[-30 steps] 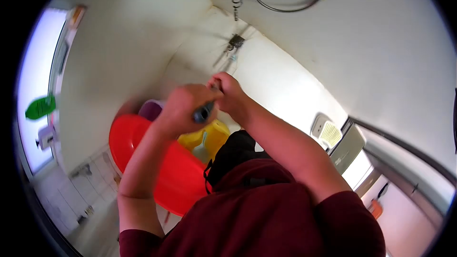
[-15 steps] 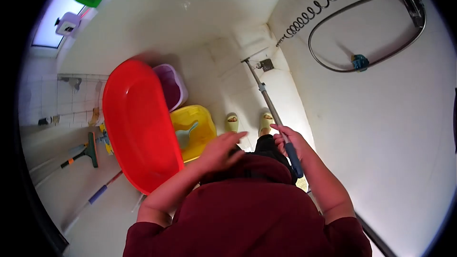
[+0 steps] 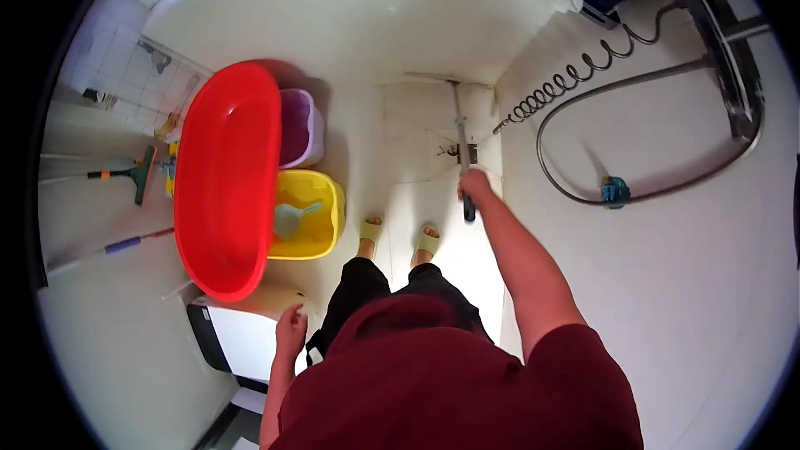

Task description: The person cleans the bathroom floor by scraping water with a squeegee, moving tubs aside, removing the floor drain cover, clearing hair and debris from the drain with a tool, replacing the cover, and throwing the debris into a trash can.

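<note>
My right hand (image 3: 472, 187) is wrapped round the dark grip of a long grey pole (image 3: 463, 137), a squeegee. Its thin wide blade (image 3: 429, 77) lies at the far edge of the floor, where it meets the wall. Beside the pole, a dark floor drain (image 3: 468, 153) shows near the right wall. My left hand (image 3: 291, 327) hangs low at my left side, fingers loosely curled and apart, with nothing visible in it.
At left stand a red tub (image 3: 227, 175), a purple bucket (image 3: 302, 129) and a yellow basin (image 3: 312, 229) holding a pale dipper (image 3: 293, 217). A coiled hose (image 3: 558, 92) hangs on the right wall. Another squeegee (image 3: 143, 175) leans at far left.
My right hand has moved forward with the pole, and the blade now reaches the far wall. My left hand has let go of the pole and dropped to my side. The view has shifted.
</note>
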Motion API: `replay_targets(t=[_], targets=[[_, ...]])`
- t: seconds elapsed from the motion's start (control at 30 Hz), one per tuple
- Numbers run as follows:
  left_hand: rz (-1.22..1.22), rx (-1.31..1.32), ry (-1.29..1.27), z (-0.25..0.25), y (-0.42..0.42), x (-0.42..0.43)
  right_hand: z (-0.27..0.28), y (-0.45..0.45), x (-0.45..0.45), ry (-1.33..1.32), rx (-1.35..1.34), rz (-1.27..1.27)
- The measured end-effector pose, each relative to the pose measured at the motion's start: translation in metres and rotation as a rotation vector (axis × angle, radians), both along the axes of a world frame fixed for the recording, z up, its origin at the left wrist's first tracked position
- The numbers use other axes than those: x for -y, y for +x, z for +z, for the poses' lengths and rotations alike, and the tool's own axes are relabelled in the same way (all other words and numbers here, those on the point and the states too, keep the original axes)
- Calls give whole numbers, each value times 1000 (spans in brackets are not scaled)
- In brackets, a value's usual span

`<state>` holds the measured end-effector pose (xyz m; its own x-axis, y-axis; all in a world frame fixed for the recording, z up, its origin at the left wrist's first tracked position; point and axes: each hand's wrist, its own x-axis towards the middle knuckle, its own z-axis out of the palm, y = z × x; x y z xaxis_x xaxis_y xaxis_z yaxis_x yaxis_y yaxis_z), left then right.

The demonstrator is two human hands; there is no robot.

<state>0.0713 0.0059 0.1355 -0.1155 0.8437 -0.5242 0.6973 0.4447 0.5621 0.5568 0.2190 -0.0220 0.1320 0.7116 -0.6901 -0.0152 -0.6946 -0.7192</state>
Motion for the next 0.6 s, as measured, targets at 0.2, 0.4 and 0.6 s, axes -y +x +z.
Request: replay_targets(t=[0.2,0.4,0.6], targets=[[257,159,-108,-23,-14,148,-23,55,-57,-286,226,273],[386,226,-219,-36,-1,172,1,60,26,-342,111,64],[229,236,-250,-56,7,112,24,37,105,-421,14,-26]])
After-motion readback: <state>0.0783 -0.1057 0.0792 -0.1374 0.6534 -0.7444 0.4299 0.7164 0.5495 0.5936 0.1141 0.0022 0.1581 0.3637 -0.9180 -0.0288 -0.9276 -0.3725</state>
